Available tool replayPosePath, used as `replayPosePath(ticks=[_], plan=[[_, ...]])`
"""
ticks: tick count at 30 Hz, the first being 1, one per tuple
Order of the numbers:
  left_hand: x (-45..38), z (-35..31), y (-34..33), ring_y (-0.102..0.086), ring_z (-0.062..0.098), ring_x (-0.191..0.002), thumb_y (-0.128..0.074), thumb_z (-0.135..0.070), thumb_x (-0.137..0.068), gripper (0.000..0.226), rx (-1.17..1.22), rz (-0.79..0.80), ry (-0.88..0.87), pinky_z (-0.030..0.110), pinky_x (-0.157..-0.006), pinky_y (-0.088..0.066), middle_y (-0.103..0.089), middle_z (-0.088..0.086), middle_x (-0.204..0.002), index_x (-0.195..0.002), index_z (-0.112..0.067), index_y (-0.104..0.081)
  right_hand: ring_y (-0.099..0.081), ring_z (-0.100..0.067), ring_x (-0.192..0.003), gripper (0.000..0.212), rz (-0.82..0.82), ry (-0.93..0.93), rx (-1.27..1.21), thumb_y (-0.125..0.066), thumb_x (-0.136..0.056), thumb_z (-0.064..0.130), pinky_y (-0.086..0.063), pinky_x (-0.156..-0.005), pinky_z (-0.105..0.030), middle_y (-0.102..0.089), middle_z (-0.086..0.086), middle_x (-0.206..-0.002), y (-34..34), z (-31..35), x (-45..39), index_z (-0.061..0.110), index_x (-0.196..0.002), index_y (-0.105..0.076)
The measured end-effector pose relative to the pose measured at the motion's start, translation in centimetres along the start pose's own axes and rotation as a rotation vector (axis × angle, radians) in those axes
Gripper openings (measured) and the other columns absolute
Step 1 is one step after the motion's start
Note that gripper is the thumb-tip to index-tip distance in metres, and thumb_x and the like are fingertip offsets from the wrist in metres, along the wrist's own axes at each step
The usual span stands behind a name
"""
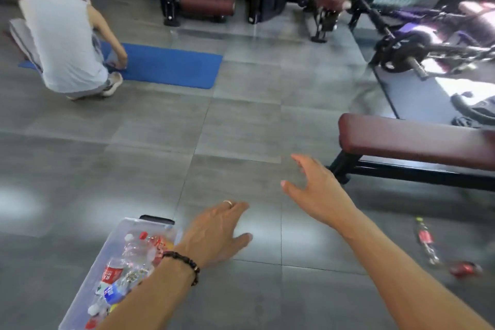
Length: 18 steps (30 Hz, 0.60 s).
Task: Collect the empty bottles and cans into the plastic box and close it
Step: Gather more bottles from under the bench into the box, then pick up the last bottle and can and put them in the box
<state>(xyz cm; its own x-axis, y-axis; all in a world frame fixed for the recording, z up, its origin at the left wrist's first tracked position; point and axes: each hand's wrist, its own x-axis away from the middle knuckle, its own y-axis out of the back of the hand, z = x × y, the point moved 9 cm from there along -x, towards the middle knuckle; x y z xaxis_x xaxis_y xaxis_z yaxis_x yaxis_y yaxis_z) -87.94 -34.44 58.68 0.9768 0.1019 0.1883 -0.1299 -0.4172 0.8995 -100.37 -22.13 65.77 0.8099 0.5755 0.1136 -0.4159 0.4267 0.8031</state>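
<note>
A clear plastic box (113,242) with a black handle sits on the floor at the lower left, uncovered, holding several empty bottles. My left hand (214,233) hovers just right of the box, fingers spread and holding nothing; it wears a ring and a bead bracelet. My right hand (318,190) reaches forward over the floor, open and empty. An empty bottle with a red label (426,240) lies on the floor at the lower right. Beside it lies a red can (466,268). Both are well to the right of my right arm.
A maroon padded bench (412,139) on a black frame stands to the right. A person (61,43) crouches at the far left by a blue mat (171,65). Weight machines line the back wall, and a barbell with plates (401,55) lies far right.
</note>
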Motion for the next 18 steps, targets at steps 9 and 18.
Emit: replayPosePath(ticks=[9,18], plan=[[-7.6,-27.2,-5.3,-0.049,0.018,-0.115,-0.061,-0.047,-0.083,0.062,-0.130,0.111,-0.210,0.030,-0.091,-0.040,-0.046,-0.004,-0.133,-0.137,-0.029,-0.036,-0.049,-0.023,-0.123,0.063,-0.177,-0.193,-0.015,-0.060,-0.088,0.038,-0.041,-0.099,-0.037,-0.046,-0.002,-0.136,18.0,-22.5,11.2,0.020,-0.143,-0.035],[-16.0,-47.0,-15.2,-0.049,0.017,-0.114,-0.060,-0.045,-0.085,0.062,-0.202,0.266,-0.430,0.031,-0.090,-0.045,-0.046,-0.005,-0.132,-0.138,-0.028,-0.035,-0.050,-0.027,-0.119,0.062,-0.181,-0.491,0.074,-0.059,-0.086,0.036,-0.043,-0.097,-0.040,-0.045,-0.004,-0.137,27.8,-44.4,20.3,0.022,-0.142,-0.035]])
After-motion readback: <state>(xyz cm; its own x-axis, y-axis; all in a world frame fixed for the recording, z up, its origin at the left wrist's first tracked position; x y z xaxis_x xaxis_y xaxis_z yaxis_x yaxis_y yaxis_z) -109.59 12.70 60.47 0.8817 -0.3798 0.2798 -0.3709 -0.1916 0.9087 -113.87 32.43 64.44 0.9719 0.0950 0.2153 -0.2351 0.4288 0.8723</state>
